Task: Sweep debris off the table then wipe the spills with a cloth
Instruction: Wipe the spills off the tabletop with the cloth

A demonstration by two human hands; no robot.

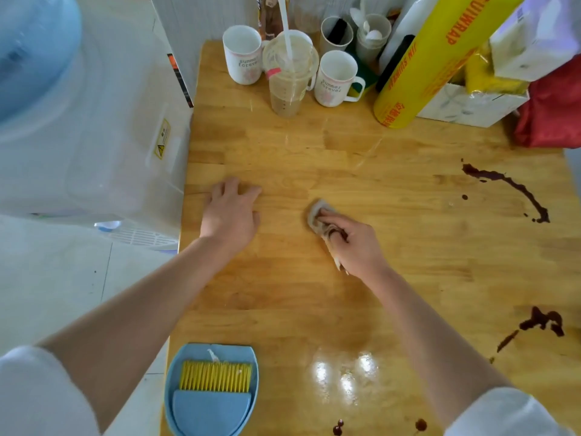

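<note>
Wooden surface [361,294] is carrying everything; sheen at mid and near areas suggests wet patches. Dark spills are remaining: far-right streak [515,187], near-right blot [542,322], drops at near edge [338,427]. Dustpan with yellow brush [213,391] is sitting at near-left edge. Left hand [231,215] is lying flat, fingers spread, bracing. Right hand [355,243] is pressing the cloth [320,215] down mid-surface, grip curled round it, well apart from every dark spill.

Risk, judged: the already stained cloth is likely smearing instead of lifting; a wide sweep toward the far streak could be knocking the yellow wrap roll [424,67].
</note>
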